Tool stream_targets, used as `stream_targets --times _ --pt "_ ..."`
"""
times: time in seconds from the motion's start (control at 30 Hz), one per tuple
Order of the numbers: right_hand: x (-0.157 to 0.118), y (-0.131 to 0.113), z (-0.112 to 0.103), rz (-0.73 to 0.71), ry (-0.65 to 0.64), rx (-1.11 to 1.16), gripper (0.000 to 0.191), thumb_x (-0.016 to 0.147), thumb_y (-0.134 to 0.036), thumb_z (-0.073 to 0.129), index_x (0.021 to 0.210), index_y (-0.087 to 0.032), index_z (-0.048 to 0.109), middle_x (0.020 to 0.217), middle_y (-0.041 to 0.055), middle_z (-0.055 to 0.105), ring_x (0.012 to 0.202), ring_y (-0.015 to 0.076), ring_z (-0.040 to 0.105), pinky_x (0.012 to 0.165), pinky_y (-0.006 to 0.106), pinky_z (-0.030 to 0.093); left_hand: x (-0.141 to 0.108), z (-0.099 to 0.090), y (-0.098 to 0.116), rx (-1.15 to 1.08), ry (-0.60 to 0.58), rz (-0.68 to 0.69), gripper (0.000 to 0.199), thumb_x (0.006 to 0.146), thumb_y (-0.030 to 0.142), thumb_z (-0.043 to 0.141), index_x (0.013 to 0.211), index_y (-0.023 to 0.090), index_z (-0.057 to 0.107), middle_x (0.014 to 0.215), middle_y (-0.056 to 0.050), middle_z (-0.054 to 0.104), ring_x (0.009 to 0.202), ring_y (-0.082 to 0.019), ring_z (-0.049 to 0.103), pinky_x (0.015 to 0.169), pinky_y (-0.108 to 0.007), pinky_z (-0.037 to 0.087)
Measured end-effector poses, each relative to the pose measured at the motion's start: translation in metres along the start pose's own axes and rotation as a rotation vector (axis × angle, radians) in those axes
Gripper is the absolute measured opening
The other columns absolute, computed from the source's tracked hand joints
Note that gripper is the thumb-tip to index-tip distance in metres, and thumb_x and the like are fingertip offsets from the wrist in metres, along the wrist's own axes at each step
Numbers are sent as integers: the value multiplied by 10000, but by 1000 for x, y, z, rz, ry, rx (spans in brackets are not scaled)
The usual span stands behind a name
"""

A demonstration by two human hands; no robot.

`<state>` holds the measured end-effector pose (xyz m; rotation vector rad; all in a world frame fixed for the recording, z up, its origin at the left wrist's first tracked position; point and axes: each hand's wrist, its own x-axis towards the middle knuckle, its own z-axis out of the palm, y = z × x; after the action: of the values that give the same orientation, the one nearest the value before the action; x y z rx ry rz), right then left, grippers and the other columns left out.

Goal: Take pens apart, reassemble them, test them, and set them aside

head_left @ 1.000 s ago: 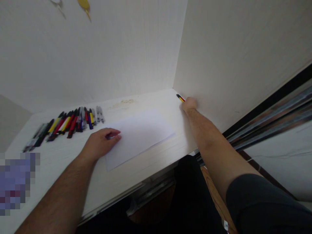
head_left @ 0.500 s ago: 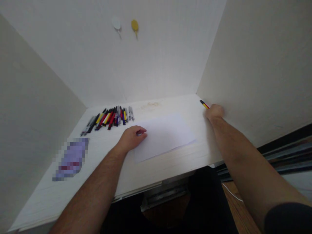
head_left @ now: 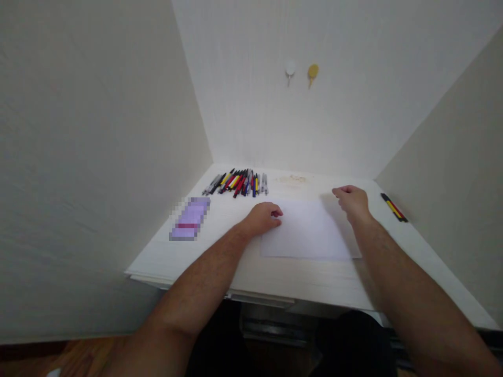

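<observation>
My left hand (head_left: pixel 264 219) rests at the left edge of a white sheet of paper (head_left: pixel 306 235), its fingers loosely curved, with a gap between thumb and forefinger and nothing held. My right hand (head_left: pixel 351 201) hovers over the paper's right part. Its fingers are bent loosely to the left, and no object shows in them. To the right of that hand, a few pens (head_left: pixel 394 208), yellow and red with black ends, lie side by side near the right wall. Beyond my left hand is a row of several pens (head_left: pixel 238 183) in black, red, yellow, blue and clear.
A blurred-out purple rectangular item (head_left: pixel 190 217) lies on the left of the white tabletop (head_left: pixel 231 262). Walls enclose the table at the left, back and right. A white hook (head_left: pixel 290 69) and a yellow hook (head_left: pixel 313 71) are on the back wall.
My right hand has let go of the pens by the right wall and moved left over the paper. My left hand stays at the paper's edge. The view has turned left.
</observation>
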<state>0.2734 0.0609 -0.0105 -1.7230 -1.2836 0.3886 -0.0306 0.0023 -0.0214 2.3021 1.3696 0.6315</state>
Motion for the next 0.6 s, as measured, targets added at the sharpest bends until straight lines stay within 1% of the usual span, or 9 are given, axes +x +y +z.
stream_targets --times 0.07,0.1,0.2,0.23,0.37,0.47,0.6 --pt "-15 -16 18 29 -75 60 322 661 -445 625 764 -142 656 600 20 599 509 135 496 513 277 402 -1 1 -1 3 8 8 266 711 249 659 961 180 718 927 -32 703 860 -164 634 788 -262 486" --pt "-22 -20 25 32 -93 72 316 660 -442 627 759 -144 659 610 23 610 513 134 500 521 277 404 -1 1 -2 2 9 8 269 709 249 662 963 179 719 926 -31 702 860 -163 633 785 -260 486" --pt "-38 -19 38 56 -128 17 281 657 -422 629 730 -153 670 630 37 639 546 152 531 559 288 415 -1 1 -1 4 4 -6 272 697 247 674 957 182 723 915 -24 703 848 -160 631 783 -259 485" --pt "-42 -17 41 44 -122 -23 261 655 -407 630 721 -159 675 640 41 650 568 161 546 579 292 418 -1 1 -1 5 3 -5 270 696 250 677 954 183 724 912 -23 703 849 -160 631 786 -260 484" --pt "-53 -11 45 -82 -121 -200 220 700 -367 580 735 -179 689 717 55 690 656 182 587 644 300 414 0 0 -2 -8 2 -4 265 698 251 683 950 180 725 904 -26 702 846 -159 631 787 -259 485" --pt "-58 -14 45 -133 -156 -257 203 722 -359 557 727 -197 678 726 48 697 679 189 595 643 297 405 0 1 -2 -36 10 -24 246 707 255 677 936 178 725 899 -34 702 832 -157 634 773 -258 487" --pt "-60 -17 45 -145 -176 -273 170 735 -336 551 706 -210 661 722 43 699 668 185 591 632 290 402 -1 1 0 -89 21 -56 207 734 265 654 915 190 721 893 -34 706 811 -151 633 760 -258 491"
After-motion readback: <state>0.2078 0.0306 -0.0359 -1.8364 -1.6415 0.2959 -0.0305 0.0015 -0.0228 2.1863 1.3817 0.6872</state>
